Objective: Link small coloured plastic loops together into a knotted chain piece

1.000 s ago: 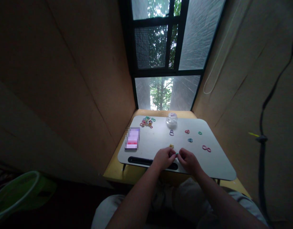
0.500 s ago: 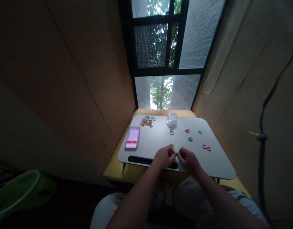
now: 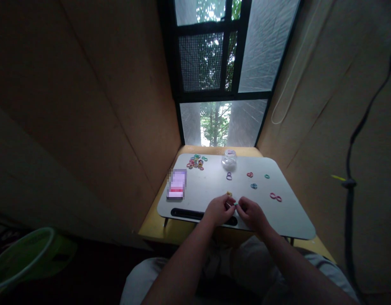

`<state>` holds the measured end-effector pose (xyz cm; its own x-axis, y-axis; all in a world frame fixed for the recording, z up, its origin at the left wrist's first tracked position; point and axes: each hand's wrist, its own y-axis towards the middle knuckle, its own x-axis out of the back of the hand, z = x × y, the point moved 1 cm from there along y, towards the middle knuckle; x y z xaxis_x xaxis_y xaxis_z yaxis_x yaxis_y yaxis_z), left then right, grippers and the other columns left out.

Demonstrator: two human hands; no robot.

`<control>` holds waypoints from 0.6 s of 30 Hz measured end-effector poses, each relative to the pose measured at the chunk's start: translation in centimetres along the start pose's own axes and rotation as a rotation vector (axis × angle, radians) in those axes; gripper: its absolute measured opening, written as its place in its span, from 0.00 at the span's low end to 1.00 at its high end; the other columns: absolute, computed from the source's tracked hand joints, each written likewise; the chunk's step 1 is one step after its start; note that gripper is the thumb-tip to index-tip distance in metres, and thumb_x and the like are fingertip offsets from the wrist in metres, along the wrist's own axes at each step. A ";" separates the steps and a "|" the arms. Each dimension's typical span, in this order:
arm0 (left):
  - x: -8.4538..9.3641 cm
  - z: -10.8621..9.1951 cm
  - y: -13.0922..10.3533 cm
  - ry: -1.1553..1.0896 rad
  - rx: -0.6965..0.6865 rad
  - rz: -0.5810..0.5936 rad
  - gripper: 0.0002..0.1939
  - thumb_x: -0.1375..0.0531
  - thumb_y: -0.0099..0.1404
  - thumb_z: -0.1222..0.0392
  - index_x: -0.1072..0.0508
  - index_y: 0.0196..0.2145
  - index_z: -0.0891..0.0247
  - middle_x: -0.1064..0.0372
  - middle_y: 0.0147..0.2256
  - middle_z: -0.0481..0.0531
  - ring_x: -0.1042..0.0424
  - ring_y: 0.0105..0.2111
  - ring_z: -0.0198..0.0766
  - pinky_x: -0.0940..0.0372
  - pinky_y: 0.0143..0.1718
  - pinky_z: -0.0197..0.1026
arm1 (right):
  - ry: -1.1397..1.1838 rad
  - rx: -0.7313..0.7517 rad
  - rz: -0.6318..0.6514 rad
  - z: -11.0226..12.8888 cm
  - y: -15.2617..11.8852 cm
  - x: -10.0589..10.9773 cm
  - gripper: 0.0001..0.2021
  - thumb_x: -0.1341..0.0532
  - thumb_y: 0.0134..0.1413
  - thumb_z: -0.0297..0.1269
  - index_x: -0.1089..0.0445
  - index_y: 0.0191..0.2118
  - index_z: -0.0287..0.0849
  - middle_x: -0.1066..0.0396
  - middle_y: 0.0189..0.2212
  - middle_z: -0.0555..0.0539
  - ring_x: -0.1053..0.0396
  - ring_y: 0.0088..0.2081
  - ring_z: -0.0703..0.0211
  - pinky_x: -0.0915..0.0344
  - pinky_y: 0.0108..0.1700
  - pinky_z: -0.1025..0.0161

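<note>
My left hand (image 3: 220, 209) and my right hand (image 3: 249, 210) meet near the front edge of the white lap table (image 3: 208, 186). Between their fingertips is a small green hair tie (image 3: 236, 204), mostly covered by the fingers, and both hands pinch it. Just beyond my left fingers lies a yellow hair tie (image 3: 229, 193). Farther out are a purple one (image 3: 229, 176), a red one (image 3: 249, 174), a blue one (image 3: 253, 186), a green loop (image 3: 267, 176) and a pink one twisted like a figure eight (image 3: 275, 197).
A heap of mixed hair ties (image 3: 195, 162) lies at the table's back left, above a phone (image 3: 177, 184) with a lit screen. A clear jar (image 3: 229, 160) stands at the back. A black slot (image 3: 185, 212) runs along the front edge. A green basket (image 3: 33, 254) sits on the floor.
My fingers have shifted very slightly around the green hair tie. Everything else on the table stays where it was.
</note>
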<state>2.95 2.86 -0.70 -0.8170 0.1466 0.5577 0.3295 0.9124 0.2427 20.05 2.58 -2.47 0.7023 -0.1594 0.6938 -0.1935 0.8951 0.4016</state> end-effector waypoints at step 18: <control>0.0 -0.2 -0.1 0.079 -0.005 -0.013 0.05 0.41 0.60 0.61 0.26 0.33 0.62 0.27 0.28 0.48 0.31 0.26 0.34 0.40 0.29 0.34 | 0.052 -0.003 0.003 0.0 0.0 0.0 0.08 0.44 0.54 0.38 0.40 0.26 0.44 0.38 0.19 0.54 0.41 0.22 0.64 0.46 0.25 0.68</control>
<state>3.02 2.69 -0.62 -0.7813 0.1043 0.6154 0.3219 0.9120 0.2541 20.09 2.57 -2.50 0.7363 -0.1352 0.6630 -0.1937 0.8967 0.3980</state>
